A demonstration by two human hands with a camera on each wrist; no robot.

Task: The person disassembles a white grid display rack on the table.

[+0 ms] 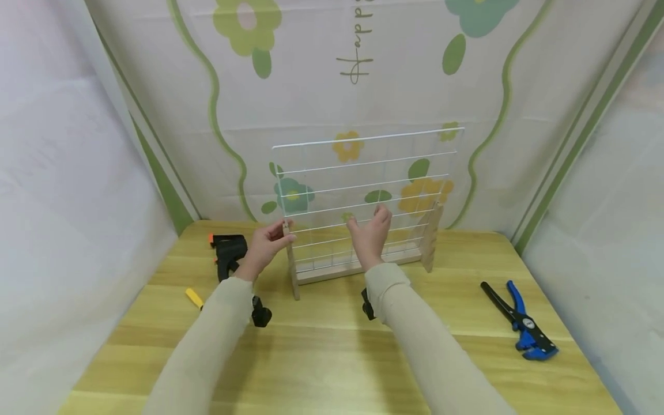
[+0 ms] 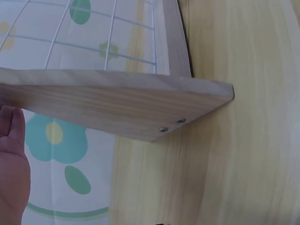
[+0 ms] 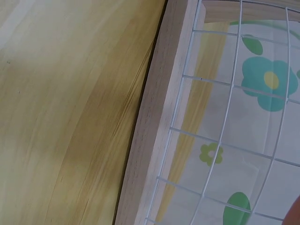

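Observation:
A rack with a white wire grid (image 1: 368,138) stands upright on the table, with wooden side pieces and a wooden bottom rail (image 3: 145,126). My left hand (image 1: 266,245) pinches the upper end of the left side piece (image 2: 117,101), thumb in front. Two screw heads show low on that piece in the left wrist view. My right hand (image 1: 370,233) is raised at the middle of the grid, fingers bent and thumb up. Whether it grips a wire is unclear; only a sliver of it enters the right wrist view. The right side piece (image 1: 430,236) stands apart from both hands.
Left of the rack lies a black tool with orange tips (image 1: 230,251), partly behind my left sleeve. A yellow handle (image 1: 194,298) lies nearby. Black parts (image 1: 261,314) show beside the sleeves. Blue-and-black pliers (image 1: 524,323) lie at right. A flowered cloth (image 1: 311,86) hangs behind.

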